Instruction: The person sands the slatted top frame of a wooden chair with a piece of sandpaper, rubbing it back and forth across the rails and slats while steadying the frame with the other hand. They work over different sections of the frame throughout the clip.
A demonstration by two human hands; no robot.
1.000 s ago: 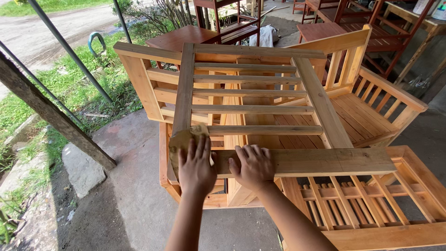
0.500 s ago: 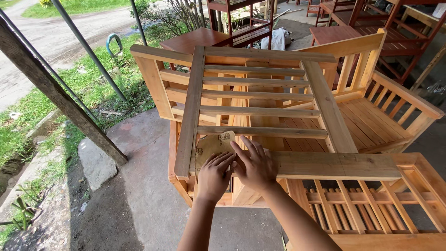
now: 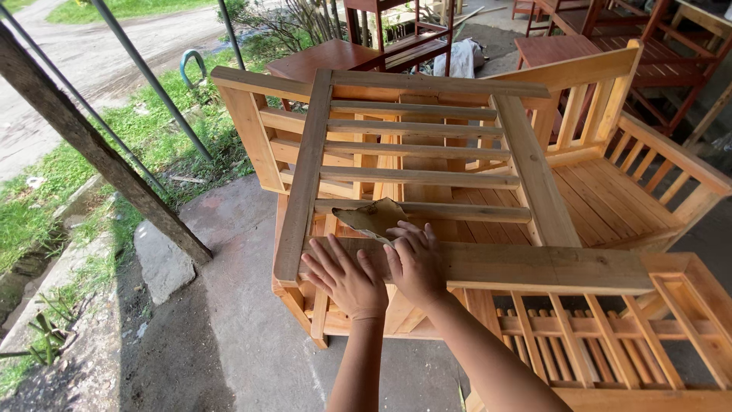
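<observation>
Both hands are seen resting on the front rail (image 3: pixel 488 263) of an unfinished slatted wooden frame (image 3: pixel 415 164), which is taken as the landmark for all positions below.

The left hand (image 3: pixel 345 278) is laid palm-down on the rail near its left end, fingers spread wide and flat; nothing is gripped by it. The right hand (image 3: pixel 415 263) is placed just beside it, toward the rail's middle, also palm-down with fingers extended. Its fingertips are pressed onto the near edge of a sandpaper sheet (image 3: pixel 374 217), brownish and creased. Whether the sheet is pinched or only pressed flat cannot be told.

The sandpaper is located just beyond the fingertips of both hands, at the inner edge of the rail, partly over the gap before the nearest slat (image 3: pixel 457 211). Its far edge is curled upward. It is touched by the right hand; contact with the left hand cannot be confirmed, though the fingertips are very near.

The frame is stacked on further bare-wood furniture. To its right, a bench (image 3: pixel 633 175) with a spindle back is noted; below the rail, at right, another slatted piece (image 3: pixel 610 343) is seen. Beyond the frame's far edge, a dark red-brown table (image 3: pixel 328 57) is visible. To the frame's left, a concrete floor (image 3: pixel 229 320), a slanted post (image 3: pixel 91 145) and grass (image 3: pixel 145 122) are recorded.
</observation>
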